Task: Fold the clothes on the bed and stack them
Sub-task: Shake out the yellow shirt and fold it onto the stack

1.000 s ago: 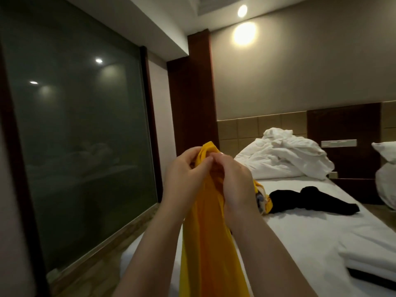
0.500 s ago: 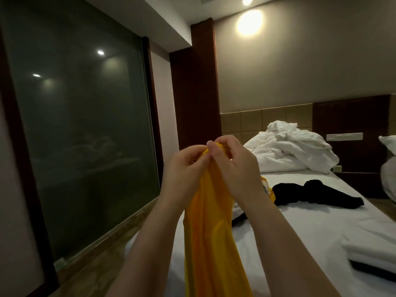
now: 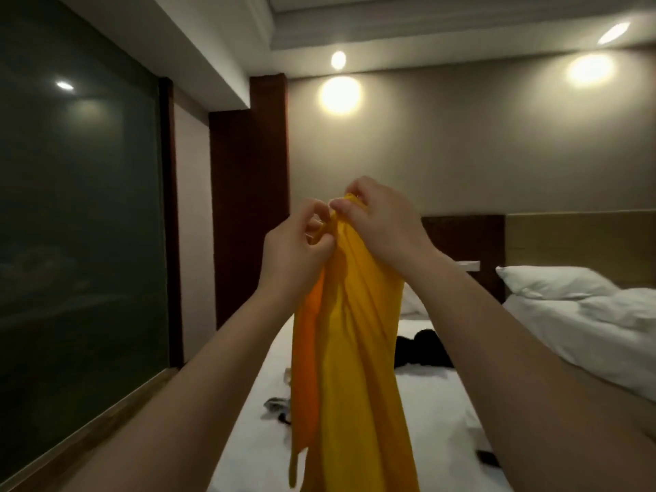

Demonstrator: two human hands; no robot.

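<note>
Yellow garment point(image 3: 355, 349) hangs upright at the centre of my feed, held up above the white bed point(image 3: 436, 431), its folds draping straight down. The left hand point(image 3: 294, 250) and right hand point(image 3: 381, 221) meet at its top edge, fingers curled and pinching the cloth. A black garment point(image 3: 422, 353) lies on the bed behind.
</note>
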